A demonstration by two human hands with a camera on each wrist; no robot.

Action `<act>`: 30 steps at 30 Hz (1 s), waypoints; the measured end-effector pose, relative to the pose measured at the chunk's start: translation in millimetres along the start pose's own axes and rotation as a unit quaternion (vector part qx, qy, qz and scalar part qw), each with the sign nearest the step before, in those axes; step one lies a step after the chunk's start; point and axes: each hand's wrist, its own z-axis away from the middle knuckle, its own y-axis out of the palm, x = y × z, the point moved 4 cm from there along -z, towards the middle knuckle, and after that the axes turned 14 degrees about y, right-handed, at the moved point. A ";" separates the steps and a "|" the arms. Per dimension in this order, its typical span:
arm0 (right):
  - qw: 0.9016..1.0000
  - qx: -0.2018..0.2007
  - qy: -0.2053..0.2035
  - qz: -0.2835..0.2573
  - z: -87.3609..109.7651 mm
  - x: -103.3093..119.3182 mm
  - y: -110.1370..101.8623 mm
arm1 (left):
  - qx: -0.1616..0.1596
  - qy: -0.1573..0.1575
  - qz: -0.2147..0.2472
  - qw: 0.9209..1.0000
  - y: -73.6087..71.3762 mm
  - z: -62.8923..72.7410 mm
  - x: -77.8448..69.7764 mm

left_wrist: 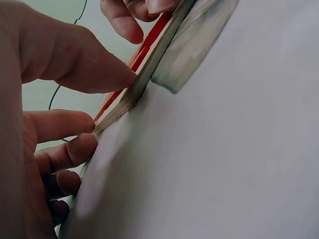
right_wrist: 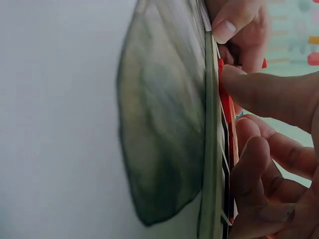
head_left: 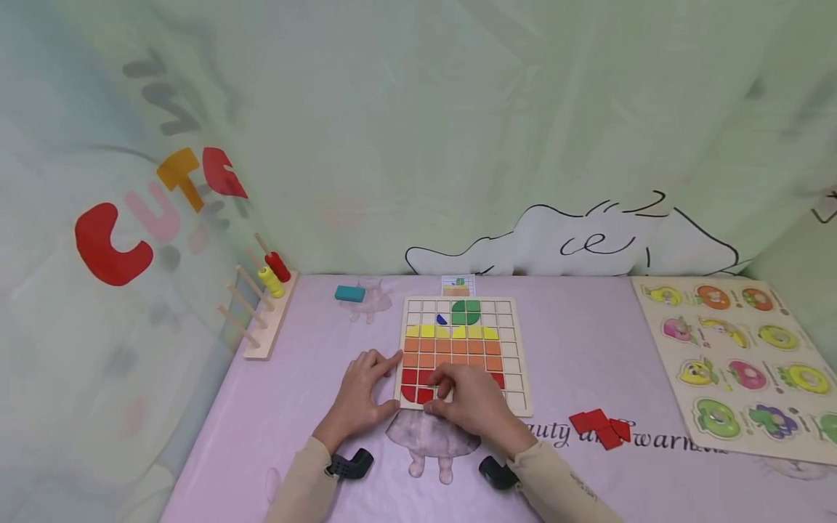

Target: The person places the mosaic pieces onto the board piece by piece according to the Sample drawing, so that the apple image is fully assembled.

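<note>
A wooden grid board (head_left: 516,363) lies in front of me with coloured tiles set in it as a fruit-bowl-like picture: green leaf pieces (head_left: 466,312), a blue piece (head_left: 441,319), a yellow row, orange rows and red tiles (head_left: 425,396) near the front. My left hand (head_left: 358,396) holds the board's near left corner, thumb at the front edge and index finger on the left side. Over the red rows, my right hand (head_left: 474,396) touches a red tile (right_wrist: 226,102) with its thumb; its other fingers are bent above the board, apart from the thumb.
Several loose red tiles (head_left: 598,427) lie to the right. A small picture card (head_left: 458,285) sits behind the board. A teal block (head_left: 349,293) and a peg rack (head_left: 261,341) with yellow and red beads stand at left; a fruit puzzle board (head_left: 732,341) is at far right.
</note>
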 end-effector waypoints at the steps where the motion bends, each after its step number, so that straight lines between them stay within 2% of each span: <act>1: 1.000 -0.004 0.002 0.000 -0.4 0.0 -0.4 | 0.001 -0.001 -0.002 1.000 0.0 -0.2 0.1; 9: 1.000 -0.023 -0.010 0.006 -4.4 0.2 0.4 | 0.001 0.005 -0.001 1.000 0.1 -0.6 1.1; 14: 1.000 -0.005 -0.030 0.000 -3.1 -2.2 -3.9 | -0.003 0.007 -0.002 1.000 0.1 0.0 0.9; 17: 0.999 0.004 -0.042 -0.001 0.1 -10.7 -17.5 | -0.003 0.006 -0.002 1.000 0.8 0.2 0.5; 22: 0.999 0.000 -0.022 0.023 9.5 -42.2 -61.6 | -0.005 0.008 0.001 1.000 1.5 -0.5 -0.6; 25: 0.999 -0.001 0.009 0.035 18.0 -71.7 -90.2 | -0.010 0.015 -0.006 1.000 1.1 -0.7 -1.6; 30: 0.997 -0.007 0.035 0.062 35.8 -124.9 -127.6 | -0.019 0.029 -0.018 0.999 0.3 -0.6 -2.3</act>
